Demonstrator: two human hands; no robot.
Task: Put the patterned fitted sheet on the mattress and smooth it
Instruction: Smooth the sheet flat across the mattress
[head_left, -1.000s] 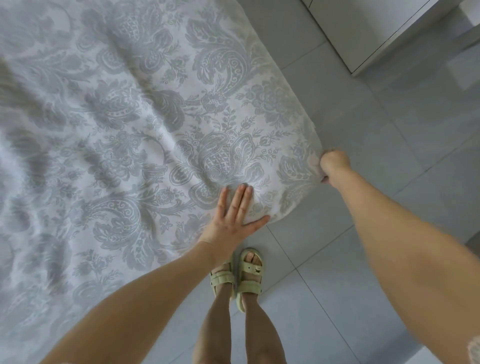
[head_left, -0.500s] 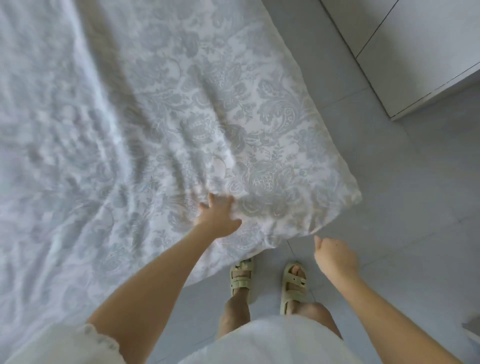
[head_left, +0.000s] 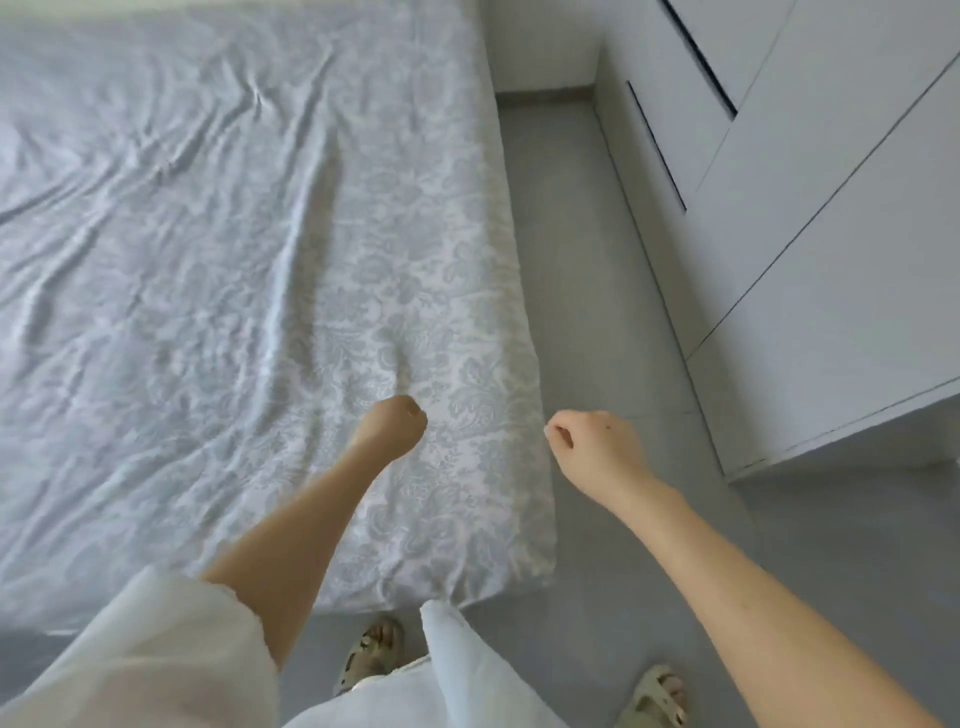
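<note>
The patterned fitted sheet (head_left: 249, 270), pale grey-blue with a floral print, covers the mattress from the left edge to its right side. It wraps over the near right corner (head_left: 519, 566) and shows long wrinkles across the middle. My left hand (head_left: 392, 423) is curled into a loose fist above the sheet near that corner, holding nothing. My right hand (head_left: 592, 441) is also loosely closed, just off the mattress's right edge over the floor, empty.
A white wardrobe (head_left: 810, 234) stands to the right, leaving a narrow strip of grey tiled floor (head_left: 587, 312) beside the bed. My sandalled feet (head_left: 371, 654) stand at the foot of the mattress. A white sleeve (head_left: 156, 649) fills the lower left.
The view lifted from the corner to the whole bed. My left hand came off the sheet and closed. My right hand let go of the corner and moved beside the mattress.
</note>
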